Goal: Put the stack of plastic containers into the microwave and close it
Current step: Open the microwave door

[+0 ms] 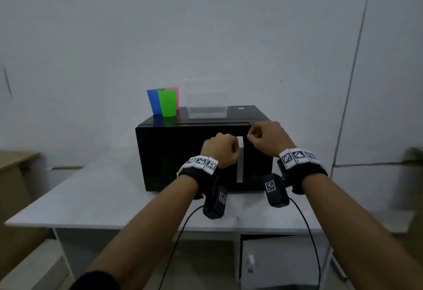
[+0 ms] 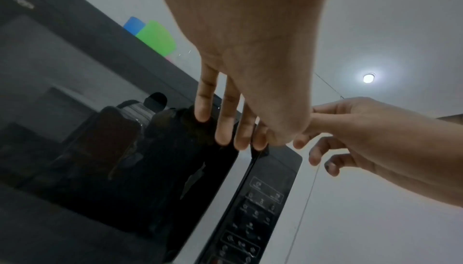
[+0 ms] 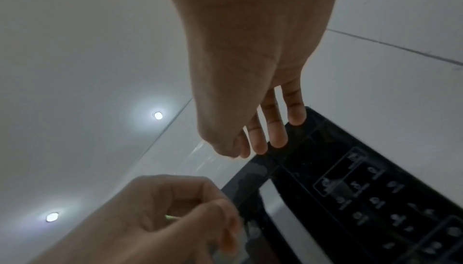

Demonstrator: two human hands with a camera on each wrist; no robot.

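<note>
A stack of clear plastic containers stands on top of the black microwave, whose door is closed. My left hand grips the silver vertical door handle, fingers curled round it; in the right wrist view the left hand wraps that bar. My right hand hovers beside it at the top of the control panel, fingers curled and holding nothing. In the left wrist view my left hand's fingers lie over the door edge, with the right hand close alongside.
Blue, green and pink cups stand left of the containers on the microwave top. The microwave sits on a white table against a grey wall. A small cabinet is under the table, and a wooden unit stands at the left.
</note>
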